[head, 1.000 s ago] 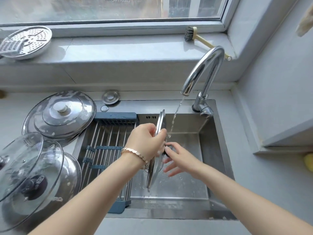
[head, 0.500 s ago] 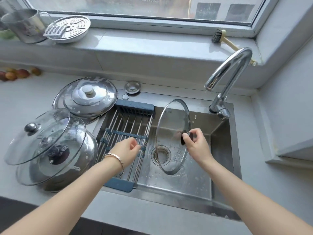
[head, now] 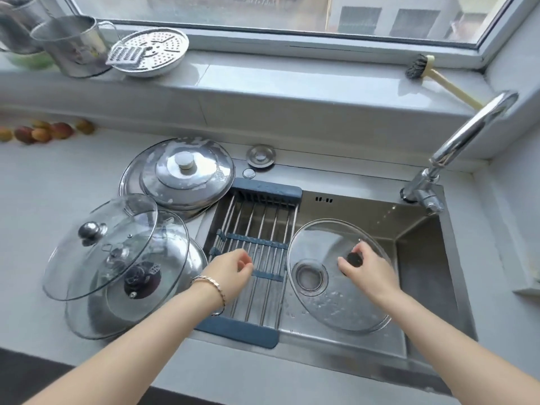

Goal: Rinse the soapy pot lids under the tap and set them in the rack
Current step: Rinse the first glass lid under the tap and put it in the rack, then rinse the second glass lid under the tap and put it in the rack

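Note:
My right hand [head: 368, 270] pinches the black knob of a wet glass lid [head: 324, 299] and holds it tilted over the sink basin [head: 420, 258], above the drain. My left hand [head: 233, 267] hovers over the blue-framed wire rack [head: 257, 226] with loosely curled fingers and nothing in it. The rack holds no lids. The tap [head: 467, 141] at the right runs no water. Soapy lids lie on the counter at the left: a steel lid [head: 187, 171] with foam, and glass lids [head: 99, 247] stacked on a steel one [head: 87, 314].
On the windowsill stand a metal bucket [head: 73, 45], a perforated steamer plate with a grater [head: 152, 51] and a brush [head: 432, 77]. A sink plug [head: 261, 155] lies behind the rack. Fruit [head: 43, 131] sits at the far left of the counter.
The water has stopped. My left hand let go of the lid and moved left over the rack. My right hand took the knob and laid the lid from upright to nearly flat.

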Demonstrator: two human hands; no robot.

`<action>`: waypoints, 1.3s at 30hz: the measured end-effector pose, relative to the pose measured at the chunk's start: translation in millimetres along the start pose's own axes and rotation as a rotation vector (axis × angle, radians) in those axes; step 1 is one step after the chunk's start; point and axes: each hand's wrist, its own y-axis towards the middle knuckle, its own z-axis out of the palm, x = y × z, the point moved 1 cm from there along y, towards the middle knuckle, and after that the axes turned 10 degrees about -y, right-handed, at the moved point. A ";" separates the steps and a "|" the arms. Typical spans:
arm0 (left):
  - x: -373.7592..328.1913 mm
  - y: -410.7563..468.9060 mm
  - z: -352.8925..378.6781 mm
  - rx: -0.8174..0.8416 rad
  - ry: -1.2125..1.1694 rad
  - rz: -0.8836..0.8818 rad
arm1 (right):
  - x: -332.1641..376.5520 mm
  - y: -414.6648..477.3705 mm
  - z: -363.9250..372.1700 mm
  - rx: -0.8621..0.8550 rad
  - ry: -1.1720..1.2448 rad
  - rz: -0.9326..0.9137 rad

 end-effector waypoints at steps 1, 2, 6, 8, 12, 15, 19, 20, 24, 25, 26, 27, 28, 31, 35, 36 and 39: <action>3.9 2.8 -7.3 -0.002 0.013 0.020 | 12.6 1.8 -0.6 -0.034 -0.065 -0.025; 7.6 6.0 -14.7 -0.002 0.027 0.039 | 27.3 4.8 -1.0 -0.062 -0.129 -0.064; 21.3 19.8 -40.1 0.004 0.035 0.073 | 93.0 22.6 -1.0 -0.095 -0.298 -0.225; 26.4 25.2 -50.2 0.010 0.040 0.089 | 120.2 33.6 10.9 -0.071 -0.344 -0.269; 36.4 33.4 -64.7 0.007 0.008 0.096 | 153.9 52.1 52.4 0.001 -0.462 -0.317; 45.3 36.8 -71.3 -0.001 -0.013 0.100 | 167.1 61.5 80.9 0.032 -0.495 -0.299; 55.1 38.0 -77.5 -0.005 -0.063 0.101 | 176.7 66.5 101.6 0.074 -0.386 -0.248; 57.5 38.3 -78.6 -0.005 -0.067 0.099 | 176.1 65.3 103.5 0.080 -0.345 -0.230; 62.9 39.5 -77.5 0.014 -0.066 0.087 | 165.3 58.6 103.0 0.132 -0.207 -0.169; 63.8 39.5 -76.5 0.026 -0.053 0.082 | 163.9 57.9 100.3 0.179 -0.199 -0.170; 64.7 39.3 -76.5 0.031 -0.035 0.080 | 164.2 57.4 96.1 0.230 -0.208 -0.175; 66.8 40.0 -78.2 0.023 -0.002 0.082 | 166.1 56.8 91.1 0.276 -0.243 -0.190; 69.2 41.3 -82.8 -0.009 0.050 0.087 | 170.0 55.4 85.4 0.313 -0.297 -0.215; 85.4 53.7 -112.4 -0.204 0.341 0.100 | 190.3 44.3 67.5 0.322 -0.364 -0.325; 124.8 72.3 -167.8 -0.286 0.690 -0.161 | 221.2 16.1 50.7 0.284 -0.232 -0.435; 136.7 74.0 -178.1 -0.267 0.706 -0.265 | 226.7 9.3 49.0 0.287 -0.214 -0.446; 177.3 76.5 -193.5 -0.177 0.633 -0.512 | 234.2 -7.3 50.3 0.294 -0.182 -0.462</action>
